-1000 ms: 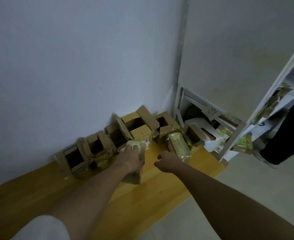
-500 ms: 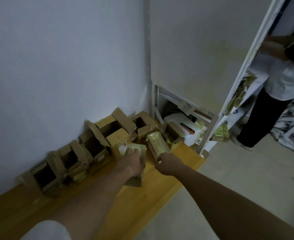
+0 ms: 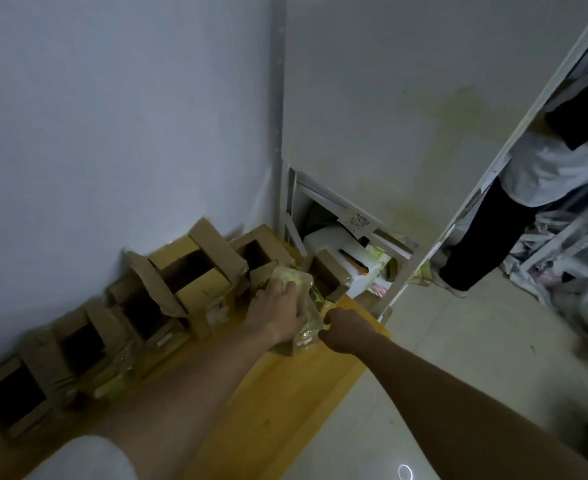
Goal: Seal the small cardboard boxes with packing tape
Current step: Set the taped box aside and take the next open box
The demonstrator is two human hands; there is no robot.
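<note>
Several small open cardboard boxes (image 3: 195,271) stand in a row along the white wall on a yellow wooden bench (image 3: 275,403), flaps up. My left hand (image 3: 278,313) lies on top of a pale yellow plastic-wrapped packet (image 3: 294,282) near the right end of the row, fingers spread over it. My right hand (image 3: 342,329) is curled at the packet's lower right edge and seems to pinch the wrapper. No packing tape is visible.
A white shelf unit (image 3: 403,271) stands to the right, its low compartment holding a white box (image 3: 334,247) and packets. Another person (image 3: 514,209) stands beside the shelf on the pale floor. More open boxes (image 3: 11,396) sit at the bench's left end.
My view has swung right and the scene shifted left. My left hand slid further up over the packet, and my right hand came in against its lower edge.
</note>
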